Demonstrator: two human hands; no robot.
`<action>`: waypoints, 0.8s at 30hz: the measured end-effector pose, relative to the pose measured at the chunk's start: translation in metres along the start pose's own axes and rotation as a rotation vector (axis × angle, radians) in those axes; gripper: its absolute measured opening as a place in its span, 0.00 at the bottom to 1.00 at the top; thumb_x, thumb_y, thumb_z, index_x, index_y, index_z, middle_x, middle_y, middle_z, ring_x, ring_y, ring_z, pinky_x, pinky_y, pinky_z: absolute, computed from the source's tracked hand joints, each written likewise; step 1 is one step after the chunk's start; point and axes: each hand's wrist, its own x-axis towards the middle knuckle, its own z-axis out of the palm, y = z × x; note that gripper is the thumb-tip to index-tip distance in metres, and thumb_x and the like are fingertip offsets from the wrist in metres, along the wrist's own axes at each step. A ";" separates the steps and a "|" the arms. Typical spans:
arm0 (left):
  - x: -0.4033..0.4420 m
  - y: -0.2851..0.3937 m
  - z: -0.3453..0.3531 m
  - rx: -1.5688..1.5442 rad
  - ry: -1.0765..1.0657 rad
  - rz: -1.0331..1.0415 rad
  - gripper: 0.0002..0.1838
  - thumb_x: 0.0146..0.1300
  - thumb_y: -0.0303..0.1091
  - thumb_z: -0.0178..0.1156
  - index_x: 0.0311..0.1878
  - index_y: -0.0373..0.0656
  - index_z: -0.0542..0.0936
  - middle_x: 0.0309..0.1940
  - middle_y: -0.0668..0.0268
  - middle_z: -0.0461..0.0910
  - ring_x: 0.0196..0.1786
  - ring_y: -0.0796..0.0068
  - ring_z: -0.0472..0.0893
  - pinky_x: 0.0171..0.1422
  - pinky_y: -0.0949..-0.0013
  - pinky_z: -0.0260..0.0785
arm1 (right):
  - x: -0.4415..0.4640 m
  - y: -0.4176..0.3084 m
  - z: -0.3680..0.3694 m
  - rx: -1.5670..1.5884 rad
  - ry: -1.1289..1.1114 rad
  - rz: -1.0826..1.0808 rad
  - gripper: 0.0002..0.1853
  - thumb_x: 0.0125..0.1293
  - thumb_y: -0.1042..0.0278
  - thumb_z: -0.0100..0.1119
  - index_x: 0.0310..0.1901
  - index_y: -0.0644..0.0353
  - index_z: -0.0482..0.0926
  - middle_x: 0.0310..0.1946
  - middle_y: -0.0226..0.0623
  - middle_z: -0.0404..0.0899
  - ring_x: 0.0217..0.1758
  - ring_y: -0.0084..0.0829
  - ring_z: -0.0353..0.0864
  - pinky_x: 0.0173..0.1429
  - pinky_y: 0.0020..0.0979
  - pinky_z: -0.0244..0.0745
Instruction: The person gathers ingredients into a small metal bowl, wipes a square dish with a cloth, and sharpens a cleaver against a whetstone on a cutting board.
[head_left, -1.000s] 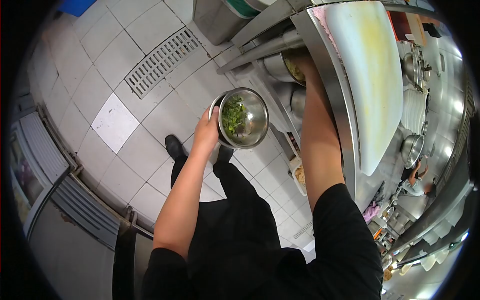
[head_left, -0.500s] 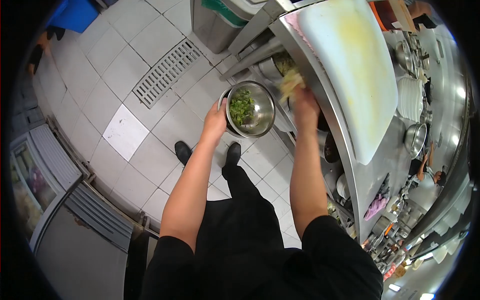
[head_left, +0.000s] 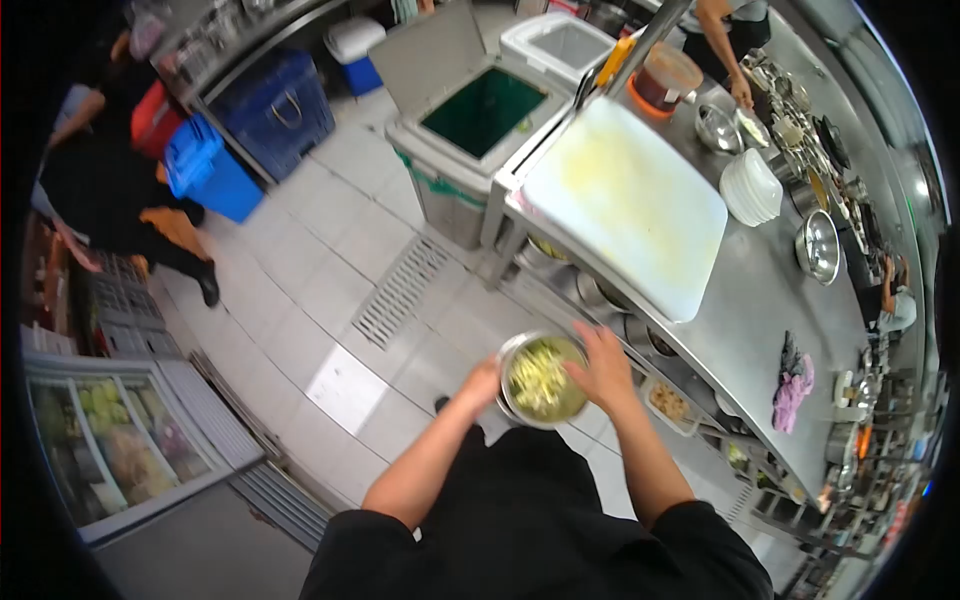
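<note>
A steel mixing bowl (head_left: 573,402) is in front of my body, over the floor. Pale yellow-green shredded vegetable (head_left: 540,376) lies heaped inside it. A second rim shows at its left side, perhaps another bowl nested beneath. My left hand (head_left: 484,384) is closed on the left rim. At the right side, my right hand (head_left: 606,372) is open, thumb and fingers apart, with the thumb over the bowl's edge. Whether it touches the rim I cannot tell.
To my right stands a steel counter (head_left: 745,300) with a white cutting board (head_left: 630,205), stacked plates (head_left: 750,188) and a purple cloth (head_left: 793,395). An open bin (head_left: 450,195) is beyond its end. A person (head_left: 120,185) stands far left, near a blue tub (head_left: 212,165).
My right hand has come away from the under-counter containers to the bowl. Shredded vegetable now covers the green leaves seen earlier. The view has shifted, showing more of the room ahead.
</note>
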 end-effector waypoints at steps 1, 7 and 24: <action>-0.022 0.013 0.005 -0.097 -0.035 0.009 0.26 0.83 0.44 0.38 0.63 0.30 0.76 0.61 0.50 0.79 0.62 0.62 0.77 0.71 0.59 0.66 | -0.012 0.019 0.002 0.076 -0.019 0.018 0.25 0.56 0.63 0.71 0.57 0.55 0.79 0.51 0.46 0.78 0.54 0.48 0.79 0.57 0.45 0.75; -0.060 0.065 0.013 0.198 -0.126 0.153 0.28 0.78 0.52 0.51 0.64 0.37 0.78 0.55 0.56 0.83 0.58 0.67 0.80 0.65 0.64 0.70 | -0.073 0.047 -0.044 0.359 0.377 0.331 0.13 0.65 0.64 0.63 0.47 0.61 0.76 0.33 0.49 0.81 0.35 0.46 0.82 0.43 0.40 0.76; -0.036 0.268 0.140 0.470 -0.093 0.368 0.17 0.77 0.45 0.54 0.46 0.38 0.78 0.28 0.67 0.78 0.26 0.80 0.76 0.28 0.73 0.69 | -0.046 0.291 -0.161 0.612 0.735 0.491 0.12 0.64 0.68 0.62 0.45 0.64 0.79 0.35 0.46 0.84 0.37 0.39 0.84 0.41 0.38 0.76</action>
